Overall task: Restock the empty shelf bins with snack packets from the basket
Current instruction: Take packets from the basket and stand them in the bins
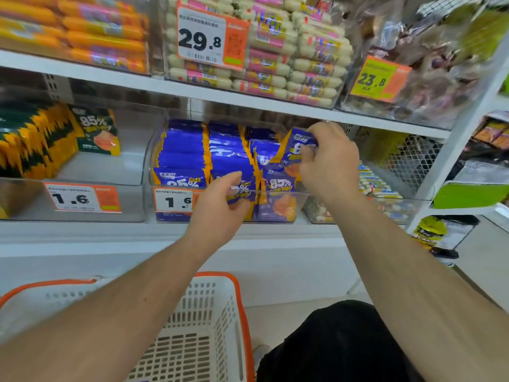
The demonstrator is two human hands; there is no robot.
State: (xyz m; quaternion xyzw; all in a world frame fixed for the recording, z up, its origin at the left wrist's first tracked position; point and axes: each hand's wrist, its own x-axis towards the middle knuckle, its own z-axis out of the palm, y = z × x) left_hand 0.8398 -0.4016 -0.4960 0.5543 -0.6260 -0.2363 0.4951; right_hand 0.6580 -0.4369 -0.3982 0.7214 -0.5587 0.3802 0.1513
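Left hand: my bare left hand (220, 205) is raised at the shelf front, fingers loosely curled, thumb up, forearm stretched forward.
Right hand: my bare right hand (329, 161) sits higher, fingers and thumb pinching a blue-and-orange foil snack packet (293, 148), wrist bent.

Two hands, the left hand (220, 208) and the right hand (329, 158), work at store shelves holding three rows of blue packets (231, 155) in one clear bin (275, 193). Four price tags show: 29.8 (199, 37), 23.8 (378, 79) and two marked 1.6 (82, 198). One basket (209, 321) sits below.
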